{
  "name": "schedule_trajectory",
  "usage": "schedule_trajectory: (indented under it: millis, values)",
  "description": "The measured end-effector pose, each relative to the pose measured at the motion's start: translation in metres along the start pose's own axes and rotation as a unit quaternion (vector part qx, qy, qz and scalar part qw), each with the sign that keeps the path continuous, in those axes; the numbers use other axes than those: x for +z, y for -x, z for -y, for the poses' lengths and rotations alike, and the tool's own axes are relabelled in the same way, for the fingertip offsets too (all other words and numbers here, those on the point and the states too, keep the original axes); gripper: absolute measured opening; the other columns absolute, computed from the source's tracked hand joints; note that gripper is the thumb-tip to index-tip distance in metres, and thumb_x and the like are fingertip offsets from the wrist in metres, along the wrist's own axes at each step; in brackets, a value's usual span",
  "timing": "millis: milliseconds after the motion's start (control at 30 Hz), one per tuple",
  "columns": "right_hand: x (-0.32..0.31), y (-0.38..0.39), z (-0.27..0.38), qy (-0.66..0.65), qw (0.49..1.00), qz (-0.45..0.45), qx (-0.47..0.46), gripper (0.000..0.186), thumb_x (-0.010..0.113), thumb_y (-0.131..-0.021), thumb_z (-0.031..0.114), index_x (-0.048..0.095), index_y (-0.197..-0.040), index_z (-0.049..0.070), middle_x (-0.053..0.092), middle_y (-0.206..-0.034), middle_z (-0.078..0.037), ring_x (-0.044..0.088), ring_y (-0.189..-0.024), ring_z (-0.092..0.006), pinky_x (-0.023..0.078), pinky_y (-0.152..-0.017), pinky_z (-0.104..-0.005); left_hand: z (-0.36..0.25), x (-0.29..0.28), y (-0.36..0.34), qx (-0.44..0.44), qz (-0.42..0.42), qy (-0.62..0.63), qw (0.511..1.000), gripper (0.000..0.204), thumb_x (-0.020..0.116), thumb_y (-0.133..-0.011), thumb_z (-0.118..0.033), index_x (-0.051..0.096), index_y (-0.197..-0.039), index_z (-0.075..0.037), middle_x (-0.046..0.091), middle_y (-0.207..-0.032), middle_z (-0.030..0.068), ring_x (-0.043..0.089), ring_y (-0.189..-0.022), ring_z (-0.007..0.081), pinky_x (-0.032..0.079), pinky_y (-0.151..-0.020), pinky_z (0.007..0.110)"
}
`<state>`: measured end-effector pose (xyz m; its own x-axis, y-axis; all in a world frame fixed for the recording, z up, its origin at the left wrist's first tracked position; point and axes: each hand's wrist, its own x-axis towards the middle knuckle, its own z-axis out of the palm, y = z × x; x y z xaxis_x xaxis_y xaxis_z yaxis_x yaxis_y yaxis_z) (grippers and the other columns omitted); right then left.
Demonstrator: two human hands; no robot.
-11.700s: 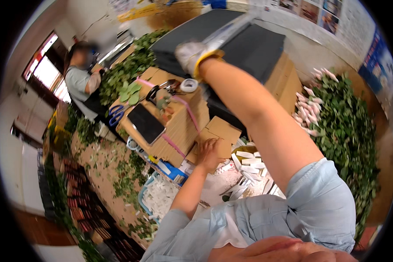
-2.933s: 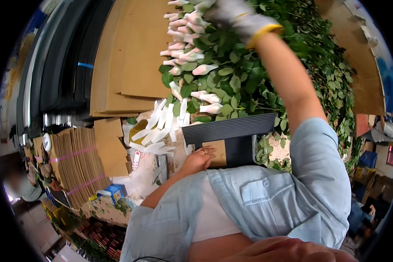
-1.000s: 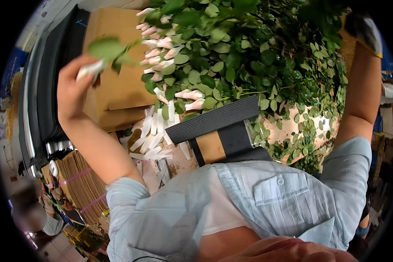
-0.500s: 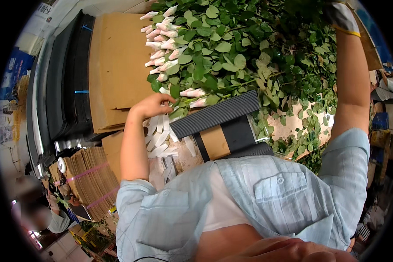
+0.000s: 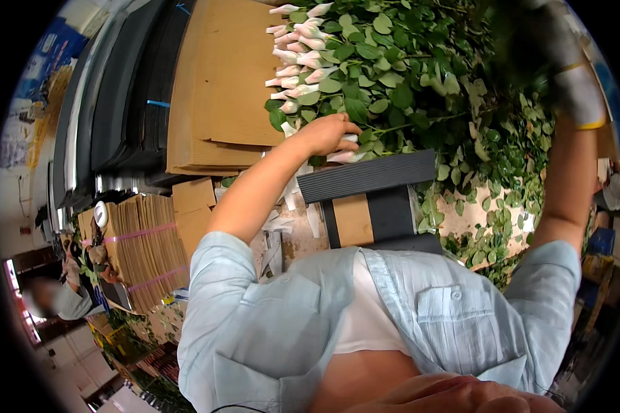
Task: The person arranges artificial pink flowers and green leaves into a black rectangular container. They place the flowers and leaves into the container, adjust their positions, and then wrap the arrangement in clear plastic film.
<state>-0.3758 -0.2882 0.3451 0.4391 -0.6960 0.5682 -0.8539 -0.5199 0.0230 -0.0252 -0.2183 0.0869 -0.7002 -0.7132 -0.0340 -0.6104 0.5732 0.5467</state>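
Left hand: the bare left hand (image 5: pixel 327 134) sits at the centre of the frame, fingers curled down onto a pale rosebud (image 5: pixel 346 156) at the near edge of the pile; whether they close round its stem cannot be told, since the palm hides it.
Right hand: the right hand (image 5: pixel 565 76), in a pale glove with a yellow cuff, is raised at the upper right among the leaves; it is blurred, so its grip cannot be told.
Roses: a heap of long-stemmed roses (image 5: pixel 406 76) fills the upper middle and right, with the pink-white buds (image 5: pixel 297 48) all pointing to the left, probably so the heads line up for sorting.
Black tray: a ribbed black tray (image 5: pixel 368 175) lies just below the left hand, against the person's body, likely as a rest for stems.
Cardboard: flat brown cardboard sheets (image 5: pixel 220 82) lie stacked at the upper left, beside the buds.
Bundles: strapped bundles of folded cartons (image 5: pixel 148 241) stand at the left middle.
Other person: another person (image 5: pixel 52 296) is at the lower left edge, well apart.
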Motion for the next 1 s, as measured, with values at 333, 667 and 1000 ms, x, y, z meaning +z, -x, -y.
schedule_trajectory:
  millis: [333,667,1000]
  values:
    - [0.178,0.108,0.123,-0.095,0.907,0.395,-0.113,0.045,0.053,-0.085,0.004,0.056,-0.125,0.024,0.065,-0.098,-0.01,0.067,-0.086,-0.0286,0.055,-0.074,-0.0422,0.096,-0.025,-0.06,-0.132,-0.316,-0.338,0.877,0.06,0.077,-0.073,-0.03,0.055,-0.127,-0.016,0.049,-0.128,0.0134,0.046,-0.119,0.0298,0.04,-0.099,0.043]
    - [-0.046,-0.024,-0.017,-0.079,0.992,-0.015,0.097,0.049,0.066,-0.079,0.0,0.059,-0.125,0.017,0.068,-0.103,-0.008,0.066,-0.085,-0.0258,0.055,-0.075,-0.0316,0.084,-0.103,-0.081,-0.129,-0.009,-0.114,0.985,0.055,0.069,-0.071,-0.036,0.066,-0.117,-0.006,0.066,-0.111,0.022,0.063,-0.106,0.0354,0.05,-0.093,0.044]
    - [0.109,-0.022,0.081,-0.229,0.964,0.087,-0.1,0.057,0.063,-0.08,0.005,0.053,-0.135,0.017,0.068,-0.113,-0.013,0.066,-0.103,-0.025,0.054,-0.087,-0.0357,-0.041,-0.224,-0.08,-0.244,0.051,0.401,0.882,0.047,0.052,-0.094,-0.047,0.059,-0.12,-0.009,0.067,-0.1,0.0097,0.065,-0.075,0.0178,0.052,-0.063,0.029]
